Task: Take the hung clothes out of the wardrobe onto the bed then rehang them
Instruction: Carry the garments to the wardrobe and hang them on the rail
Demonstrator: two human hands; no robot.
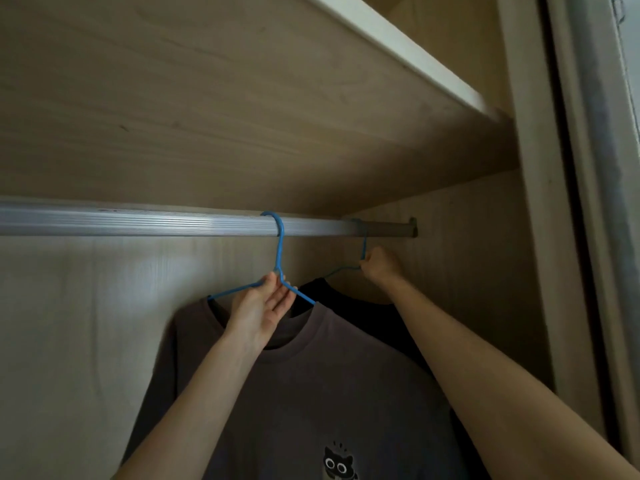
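- Pale-wood wardrobe [86,341] all around: shelf [398,53] overhead, ribbed metal rail [138,221] running across, door frame [588,202] at the right edge.
- Hooked over that rail, two blue hangers: near hanger [278,244] carrying a grey T-shirt [329,375] with a cat print, far hanger [364,247] close to the rail's right end carrying a black garment [363,306], which is partly hidden behind the grey one.
- Grips: left hand [259,310] pinching the near hanger at the fork below its neck, fingers fairly straight; right hand [381,265] fisted round the far hanger just under its hook. Well apart, one hand per hanger.
- Both garments inside the wardrobe, hanging free; bed out of view.
- Stage, as a judgement: either lift-off just beginning or rehanging nearly finished. Impossible to tell which from two seated hooks alone.
- If beginning, everything left — unhook, carry to the bed, lay down, bring back, rehang.
- If finishing, only letting go of both hangers left.
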